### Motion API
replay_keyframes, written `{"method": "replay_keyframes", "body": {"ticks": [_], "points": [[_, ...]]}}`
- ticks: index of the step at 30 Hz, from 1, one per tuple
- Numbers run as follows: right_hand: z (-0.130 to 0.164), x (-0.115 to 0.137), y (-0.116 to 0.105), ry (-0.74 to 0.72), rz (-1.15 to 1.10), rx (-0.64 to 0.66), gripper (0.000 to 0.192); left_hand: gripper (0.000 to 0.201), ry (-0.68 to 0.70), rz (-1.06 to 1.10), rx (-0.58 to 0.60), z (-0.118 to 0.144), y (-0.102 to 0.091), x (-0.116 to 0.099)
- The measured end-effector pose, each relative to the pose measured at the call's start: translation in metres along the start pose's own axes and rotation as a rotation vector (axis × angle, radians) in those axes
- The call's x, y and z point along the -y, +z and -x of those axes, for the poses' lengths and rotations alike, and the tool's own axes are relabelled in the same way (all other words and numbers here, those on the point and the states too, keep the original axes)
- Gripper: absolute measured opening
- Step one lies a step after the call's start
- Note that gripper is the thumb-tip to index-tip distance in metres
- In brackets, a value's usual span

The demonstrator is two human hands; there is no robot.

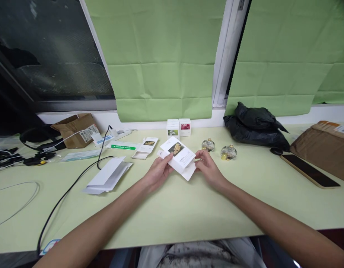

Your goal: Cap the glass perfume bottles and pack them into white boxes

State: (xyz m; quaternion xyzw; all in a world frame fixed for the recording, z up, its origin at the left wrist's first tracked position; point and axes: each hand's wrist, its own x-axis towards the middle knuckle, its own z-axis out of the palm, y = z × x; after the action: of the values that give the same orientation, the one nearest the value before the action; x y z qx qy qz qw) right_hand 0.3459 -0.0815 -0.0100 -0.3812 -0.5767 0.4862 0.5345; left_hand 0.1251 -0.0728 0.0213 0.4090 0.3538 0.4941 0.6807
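Between my hands is a flattened white carton [185, 156] with a printed picture of something yellowish on its face, held a little above the table. My left hand [159, 172] grips its left edge, thumb on top. At the right edge, my right hand [209, 168] pinches a flap of the same carton. Another flat carton with a similar picture [148, 145] lies just beyond my left hand. Two small glass jars with gold trim [208, 144] [228, 152] stand beyond my right hand. Small white boxes [185, 127] are lined up against the wall.
Folded white sheets [106, 176] and a black cable [74, 182] lie on the left. An open cardboard box [75, 131] stands behind them. On the right are black plastic bags [254, 128], a phone [310, 171] and a brown parcel [322, 149]. The table's front edge runs near my lap.
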Motion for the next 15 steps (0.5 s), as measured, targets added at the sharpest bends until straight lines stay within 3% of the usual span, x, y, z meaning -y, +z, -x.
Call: {"method": "replay_keyframes", "body": {"ticks": [4, 15], "points": [[-0.0005, -0.0051, -0.0008, -0.045, 0.152, 0.034, 0.028, 0.044, -0.036, -0.053, 0.034, 0.0038, 0.0052, 0.0029], [0.0071, -0.0018, 0.0052, -0.003, 0.206, 0.052, 0.018, 0.074, -0.17, -0.17, 0.068, 0.0048, 0.0, 0.0103]]}}
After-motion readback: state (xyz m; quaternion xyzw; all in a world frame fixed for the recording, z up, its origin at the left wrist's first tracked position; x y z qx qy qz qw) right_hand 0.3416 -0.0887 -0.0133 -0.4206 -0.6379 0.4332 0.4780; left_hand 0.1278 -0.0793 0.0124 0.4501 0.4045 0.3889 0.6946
